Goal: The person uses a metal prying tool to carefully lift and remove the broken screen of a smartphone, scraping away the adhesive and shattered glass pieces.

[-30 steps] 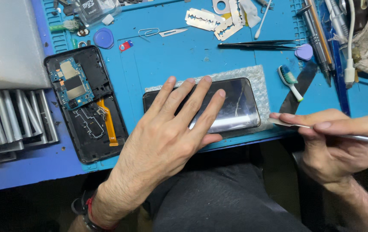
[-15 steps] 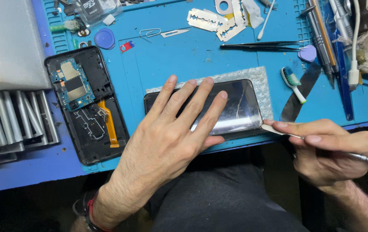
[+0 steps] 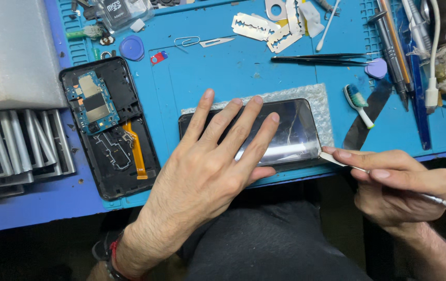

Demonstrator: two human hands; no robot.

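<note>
- I see my left hand (image 3: 215, 161) flat on the phone screen (image 3: 290, 130), fingers (image 3: 243, 122) spread wide and straight, palm pressing down; it grips nothing.
- The phone screen lies face up on a bubble-wrap pad (image 3: 322, 101) on the blue work mat (image 3: 223, 67), near the mat's front edge.
- My right hand (image 3: 399, 184) is closed in a pen-like pinch on a thin metal pry tool (image 3: 441, 202); thumb and forefinger clamp the shaft.
- The tool's flat tip touches the screen's lower right corner.
- Left of my left hand an opened phone body (image 3: 111, 127) lies with its circuit board showing.
- A toothbrush (image 3: 358, 104) and black tweezers (image 3: 321, 59) lie beyond the screen; razor blades (image 3: 264, 28) lie further back.
- Compared with half a second ago, my right hand has edged closer to the screen's corner; the left hand keeps its spread pose on the glass.
</note>
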